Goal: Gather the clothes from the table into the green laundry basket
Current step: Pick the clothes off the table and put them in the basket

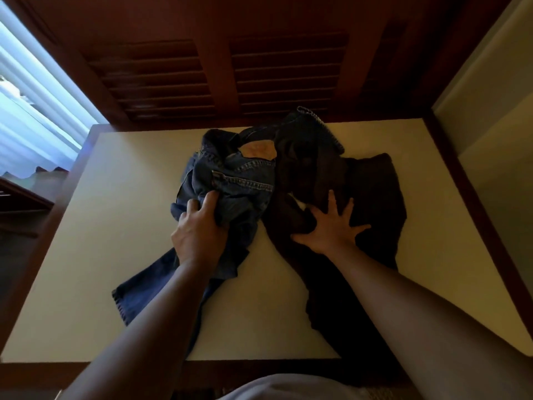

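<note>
- While the blue jeans (245, 174) are lying bunched on the table (115, 226), one leg trailing near-left, the left hand (199, 229) is clamping the bunch.
- Touching them rightward, the dark garment (375, 197) is running lengthwise toward the person; the right hand (328, 232) is pressing it, fingers splayed.
</note>
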The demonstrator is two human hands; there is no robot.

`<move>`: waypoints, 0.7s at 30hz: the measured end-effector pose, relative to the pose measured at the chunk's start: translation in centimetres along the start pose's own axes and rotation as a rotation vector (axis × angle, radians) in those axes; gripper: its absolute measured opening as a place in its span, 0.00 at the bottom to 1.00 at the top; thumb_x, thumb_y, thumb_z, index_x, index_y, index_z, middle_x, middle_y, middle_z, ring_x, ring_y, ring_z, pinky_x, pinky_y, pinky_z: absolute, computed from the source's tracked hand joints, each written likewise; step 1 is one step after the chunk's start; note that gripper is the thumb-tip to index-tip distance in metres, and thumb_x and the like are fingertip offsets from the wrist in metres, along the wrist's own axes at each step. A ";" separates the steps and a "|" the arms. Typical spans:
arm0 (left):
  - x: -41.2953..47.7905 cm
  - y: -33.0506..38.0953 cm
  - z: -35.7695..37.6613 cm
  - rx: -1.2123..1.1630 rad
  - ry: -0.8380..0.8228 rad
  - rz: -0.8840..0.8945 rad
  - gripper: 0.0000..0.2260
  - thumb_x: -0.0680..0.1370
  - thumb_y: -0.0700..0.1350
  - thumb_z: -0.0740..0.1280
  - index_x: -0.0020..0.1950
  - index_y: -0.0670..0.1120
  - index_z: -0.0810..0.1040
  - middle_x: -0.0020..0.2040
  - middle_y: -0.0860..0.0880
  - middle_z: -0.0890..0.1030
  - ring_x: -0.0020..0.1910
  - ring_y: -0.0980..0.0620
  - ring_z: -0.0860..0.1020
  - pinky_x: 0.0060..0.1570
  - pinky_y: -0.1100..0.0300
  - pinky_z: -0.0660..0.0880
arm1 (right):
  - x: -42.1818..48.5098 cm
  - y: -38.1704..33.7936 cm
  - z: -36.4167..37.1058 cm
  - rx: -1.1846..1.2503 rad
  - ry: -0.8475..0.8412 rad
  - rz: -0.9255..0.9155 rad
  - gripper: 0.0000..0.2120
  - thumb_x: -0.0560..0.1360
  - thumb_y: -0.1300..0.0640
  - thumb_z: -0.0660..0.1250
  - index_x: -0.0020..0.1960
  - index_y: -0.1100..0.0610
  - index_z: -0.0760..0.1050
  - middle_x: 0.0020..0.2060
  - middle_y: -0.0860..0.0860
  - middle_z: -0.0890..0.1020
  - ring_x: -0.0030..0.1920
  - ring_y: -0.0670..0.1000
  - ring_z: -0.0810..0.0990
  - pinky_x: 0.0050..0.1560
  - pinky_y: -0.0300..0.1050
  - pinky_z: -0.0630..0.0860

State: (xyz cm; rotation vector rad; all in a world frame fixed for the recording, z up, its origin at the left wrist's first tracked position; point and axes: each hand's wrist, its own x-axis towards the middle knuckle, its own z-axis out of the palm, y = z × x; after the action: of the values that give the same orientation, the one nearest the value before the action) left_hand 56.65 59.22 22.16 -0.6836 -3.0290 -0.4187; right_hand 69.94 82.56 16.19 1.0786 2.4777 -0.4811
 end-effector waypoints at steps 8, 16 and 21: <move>-4.3 -0.4 -1.3 -0.085 0.032 -0.091 0.29 0.74 0.55 0.74 0.73 0.57 0.70 0.59 0.46 0.79 0.51 0.36 0.81 0.40 0.50 0.73 | -1.4 2.9 2.1 0.116 0.281 -0.224 0.23 0.71 0.46 0.73 0.65 0.47 0.76 0.71 0.46 0.73 0.76 0.60 0.63 0.69 0.77 0.62; -11.5 0.4 -3.3 -0.189 0.199 -0.300 0.26 0.75 0.52 0.74 0.71 0.57 0.72 0.58 0.46 0.79 0.49 0.36 0.80 0.38 0.53 0.69 | -7.3 0.5 1.1 0.603 0.318 -0.589 0.11 0.70 0.63 0.76 0.49 0.56 0.77 0.47 0.51 0.81 0.48 0.53 0.80 0.50 0.52 0.80; -18.0 -0.6 -6.3 -0.210 0.356 -0.498 0.26 0.74 0.52 0.74 0.71 0.57 0.73 0.56 0.45 0.77 0.51 0.36 0.79 0.39 0.50 0.73 | -11.3 -3.4 0.7 0.540 0.260 -0.827 0.11 0.70 0.62 0.76 0.45 0.55 0.75 0.44 0.51 0.80 0.46 0.54 0.80 0.45 0.51 0.78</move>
State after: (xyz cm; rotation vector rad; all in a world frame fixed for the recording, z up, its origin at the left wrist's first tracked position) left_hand 72.41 49.47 26.86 0.1542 -2.7958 -0.7770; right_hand 74.62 73.10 21.57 0.1965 3.0505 -1.3781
